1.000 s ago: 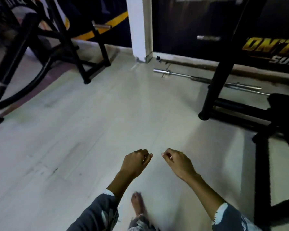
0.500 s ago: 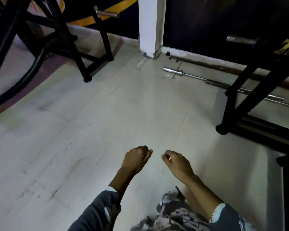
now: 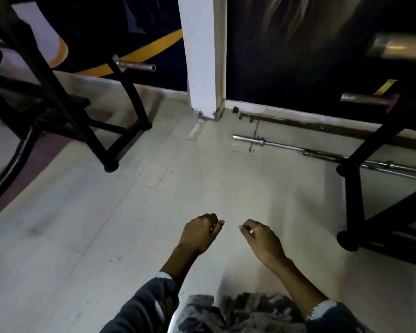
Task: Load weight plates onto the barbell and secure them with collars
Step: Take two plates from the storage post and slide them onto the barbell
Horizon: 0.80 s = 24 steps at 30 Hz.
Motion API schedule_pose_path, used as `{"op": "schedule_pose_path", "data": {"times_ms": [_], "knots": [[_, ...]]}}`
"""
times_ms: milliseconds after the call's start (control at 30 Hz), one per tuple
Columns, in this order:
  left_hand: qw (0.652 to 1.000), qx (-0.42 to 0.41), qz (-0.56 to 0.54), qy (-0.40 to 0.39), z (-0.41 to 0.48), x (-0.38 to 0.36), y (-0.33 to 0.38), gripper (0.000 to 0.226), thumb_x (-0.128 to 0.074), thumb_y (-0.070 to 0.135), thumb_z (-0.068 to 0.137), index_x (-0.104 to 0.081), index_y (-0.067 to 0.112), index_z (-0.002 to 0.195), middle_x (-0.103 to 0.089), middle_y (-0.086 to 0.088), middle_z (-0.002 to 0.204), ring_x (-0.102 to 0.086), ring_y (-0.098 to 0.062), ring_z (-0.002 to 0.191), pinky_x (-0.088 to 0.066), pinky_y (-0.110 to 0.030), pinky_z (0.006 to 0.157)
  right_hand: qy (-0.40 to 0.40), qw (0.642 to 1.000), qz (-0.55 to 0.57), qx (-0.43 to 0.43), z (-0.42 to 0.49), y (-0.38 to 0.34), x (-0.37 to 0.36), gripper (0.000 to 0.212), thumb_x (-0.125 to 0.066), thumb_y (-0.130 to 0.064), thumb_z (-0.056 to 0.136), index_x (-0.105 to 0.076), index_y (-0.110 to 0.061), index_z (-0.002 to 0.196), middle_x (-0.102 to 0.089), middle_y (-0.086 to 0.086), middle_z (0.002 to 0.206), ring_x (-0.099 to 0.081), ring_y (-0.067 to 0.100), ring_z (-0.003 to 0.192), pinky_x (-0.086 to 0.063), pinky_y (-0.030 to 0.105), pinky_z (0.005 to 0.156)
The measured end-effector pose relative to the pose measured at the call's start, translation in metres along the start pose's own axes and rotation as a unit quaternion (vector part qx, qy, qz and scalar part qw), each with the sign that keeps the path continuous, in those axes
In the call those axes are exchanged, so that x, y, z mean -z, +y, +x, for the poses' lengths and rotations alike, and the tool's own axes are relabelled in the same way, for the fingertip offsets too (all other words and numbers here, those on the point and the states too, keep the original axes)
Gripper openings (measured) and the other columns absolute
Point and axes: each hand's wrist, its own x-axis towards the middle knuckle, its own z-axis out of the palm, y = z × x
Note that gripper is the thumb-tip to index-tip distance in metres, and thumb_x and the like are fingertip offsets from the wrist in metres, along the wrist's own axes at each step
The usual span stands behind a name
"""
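Barbell (image 3: 286,146) lies flat on the floor (image 3: 106,212) near the far wall. Its sleeve end points left toward the white pillar (image 3: 202,56), and the shaft runs off right, passing behind the leg of a black rack (image 3: 353,200). The sleeve shows plain steel. A thinner rod (image 3: 262,116) lies closer to the skirting, roughly parallel to the barbell.

Both hands hang low in view in front of the person, well apart from the barbell & touching nothing. L hand (image 3: 199,233): fingers loosely curled in, thumb close to the index, nothing held. R hand (image 3: 262,239): fingers likewise relaxed & bent, back of hand up, nothing held. There's a small gap btw the two hands.

Dark sleeves (image 3: 149,306) cover the forearms partway, and patterned clothing (image 3: 250,311) shows at the bottom edge.

At left stands a black frame (image 3: 120,131) w/ a short steel peg (image 3: 135,66) sticking out to the right. Upper right, more steel pegs (image 3: 363,100) sit on the rack, blurred.
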Motion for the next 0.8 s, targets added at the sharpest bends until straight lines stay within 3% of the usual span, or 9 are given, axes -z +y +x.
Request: {"op": "schedule_pose_path", "data": {"times_ms": [267,433,600,700,800], "knots": [[0.995,-0.092,0.023,-0.033,0.221,0.066,-0.040,0.039,-0.036,0.043,0.098,-0.057,0.010,0.091,-0.067,-0.010,0.089,-0.059,-0.032,0.085,-0.045,-0.036,0.070,0.061,0.997,0.011,-0.051,0.202,-0.052,0.036,0.027,-0.045,-0.039,0.095,-0.062,-0.018,0.093,-0.068,0.003,0.092,-0.062,0.025,0.089,-0.038,0.026,0.064],[0.980,-0.189,0.014,-0.056,0.361,0.110,-0.056,0.037,-0.039,0.043,0.098,-0.058,0.013,0.090,-0.068,-0.009,0.084,-0.062,-0.028,0.080,-0.034,-0.027,0.059,0.120,0.981,0.057,-0.138,0.307,-0.086,0.062,0.028,-0.047,-0.035,0.095,-0.062,-0.011,0.093,-0.069,0.009,0.092,-0.063,0.029,0.090,-0.046,0.032,0.073],[0.955,-0.281,-0.003,-0.093,0.494,0.137,-0.032,0.034,-0.043,0.039,0.097,-0.060,0.011,0.090,-0.069,-0.011,0.083,-0.064,-0.026,0.078,-0.036,-0.024,0.060,0.185,0.956,0.076,-0.213,0.390,-0.102,0.108,0.030,-0.045,-0.041,0.095,-0.062,-0.017,0.098,-0.069,0.005,0.097,-0.064,0.023,0.090,-0.039,0.023,0.068],[0.932,-0.338,0.000,-0.133,0.561,0.130,-0.002,0.034,-0.043,0.037,0.098,-0.061,0.009,0.094,-0.069,-0.011,0.089,-0.065,-0.026,0.082,-0.043,-0.027,0.067,0.218,0.933,0.099,-0.267,0.430,-0.086,0.131,0.030,-0.044,-0.044,0.095,-0.062,-0.021,0.097,-0.069,0.004,0.097,-0.064,0.024,0.092,-0.043,0.026,0.072],[0.911,-0.386,0.004,-0.143,0.622,0.119,0.031,0.033,-0.044,0.038,0.097,-0.061,0.009,0.099,-0.070,-0.007,0.092,-0.065,-0.020,0.084,-0.041,-0.022,0.068,0.247,0.914,0.120,-0.298,0.470,-0.063,0.153,0.028,-0.045,-0.044,0.094,-0.060,-0.021,0.090,-0.069,0.002,0.095,-0.064,0.024,0.091,-0.047,0.032,0.075]]}}
